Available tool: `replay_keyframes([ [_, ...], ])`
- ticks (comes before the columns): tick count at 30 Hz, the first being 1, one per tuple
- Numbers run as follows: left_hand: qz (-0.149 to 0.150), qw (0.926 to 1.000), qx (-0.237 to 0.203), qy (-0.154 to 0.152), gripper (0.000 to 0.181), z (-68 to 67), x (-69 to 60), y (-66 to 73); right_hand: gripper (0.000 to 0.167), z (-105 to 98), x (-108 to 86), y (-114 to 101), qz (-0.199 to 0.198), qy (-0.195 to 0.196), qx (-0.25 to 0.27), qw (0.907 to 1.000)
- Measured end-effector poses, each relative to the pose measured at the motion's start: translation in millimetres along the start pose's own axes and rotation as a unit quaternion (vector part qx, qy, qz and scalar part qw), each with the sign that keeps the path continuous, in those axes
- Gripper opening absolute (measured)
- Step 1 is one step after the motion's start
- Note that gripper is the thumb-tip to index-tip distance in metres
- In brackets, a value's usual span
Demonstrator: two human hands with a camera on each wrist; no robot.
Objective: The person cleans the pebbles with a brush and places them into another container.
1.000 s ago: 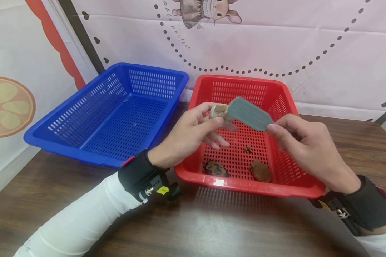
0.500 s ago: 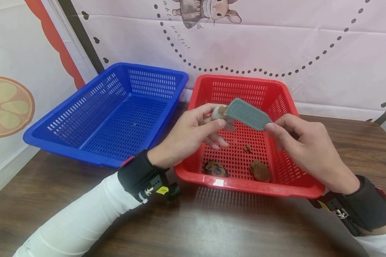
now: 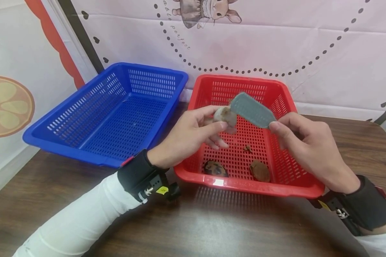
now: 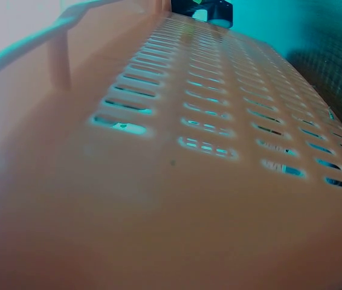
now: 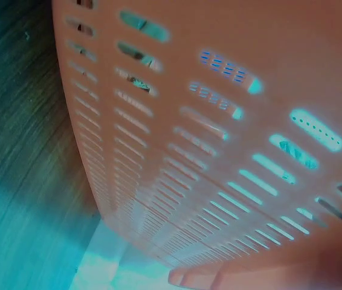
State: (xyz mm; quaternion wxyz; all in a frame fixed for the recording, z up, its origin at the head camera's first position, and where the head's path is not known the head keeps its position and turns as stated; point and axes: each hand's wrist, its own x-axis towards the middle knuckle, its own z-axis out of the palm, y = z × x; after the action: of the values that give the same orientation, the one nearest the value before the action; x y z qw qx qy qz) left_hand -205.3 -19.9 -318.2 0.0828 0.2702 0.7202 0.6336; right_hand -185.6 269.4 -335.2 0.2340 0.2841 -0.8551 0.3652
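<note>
Nearest to me, past the bare front of the table (image 3: 212, 221), stands the red basket (image 3: 251, 188), with a blotched lump (image 3: 216, 168), a brown lump (image 3: 260, 171) and a few crumbs (image 3: 247, 148) lying in it. Above it, the right hand (image 3: 303, 144) pinches the narrow end of a grey-green scraper (image 3: 254, 110) between thumb and fingers, while the left hand (image 3: 194, 125) grips a pale lump (image 3: 226, 117) with thumb and forefinger, its other fingers loose. The scraper has just risen, its broad end now at the lump's upper edge; whether they touch I cannot tell. It looks like the end of one stroke, and the brown left on top suggests the scraping isn't finished. Half a second ago the scraper covered much of the lump; now more pale surface shows. The lumps in the basket lie as they did, and so does the blue basket (image 3: 70, 152) farther off.
</note>
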Motion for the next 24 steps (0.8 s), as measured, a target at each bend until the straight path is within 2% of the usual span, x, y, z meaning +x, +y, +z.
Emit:
replay_keyframes([
  [3, 0.002, 1.0000, 0.003, 0.001, 0.044, 0.0, -0.4, -0.1, 0.012, 0.1, 0.5, -0.1, -0.009, -0.017, 0.004, 0.9998],
  [7, 0.001, 1.0000, -0.002, 0.003, 0.044, 0.0, 0.3, -0.9, 0.009, 0.1, 0.3, -0.2, 0.020, -0.002, -0.005, 0.9998],
  [9, 0.003, 1.0000, -0.003, 0.001, 0.044, -0.1, 0.5, -1.1, 0.011, -0.1, 0.0, -0.1, 0.011, -0.004, 0.004, 0.9999],
  [13, 0.011, 0.9999, 0.000, -0.003, 0.044, -0.5, -0.9, -0.2, 0.014, 0.2, 0.9, -0.5, -0.009, -0.033, 0.007, 0.9994],
  [18, 0.009, 0.9999, -0.010, 0.002, 0.043, -0.8, -1.2, -0.1, 0.011, 0.5, 0.5, 0.3, 0.004, -0.014, 0.000, 0.9999],
  [21, 0.015, 0.9998, -0.010, 0.000, 0.041, -0.9, -1.0, -0.3, 0.014, -0.1, 0.1, -0.1, -0.011, -0.028, 0.013, 0.9995],
  [24, 0.022, 0.9997, -0.010, -0.002, 0.040, -1.2, -0.8, -1.0, 0.013, 0.1, 0.7, -0.1, -0.010, -0.039, 0.001, 0.9992],
])
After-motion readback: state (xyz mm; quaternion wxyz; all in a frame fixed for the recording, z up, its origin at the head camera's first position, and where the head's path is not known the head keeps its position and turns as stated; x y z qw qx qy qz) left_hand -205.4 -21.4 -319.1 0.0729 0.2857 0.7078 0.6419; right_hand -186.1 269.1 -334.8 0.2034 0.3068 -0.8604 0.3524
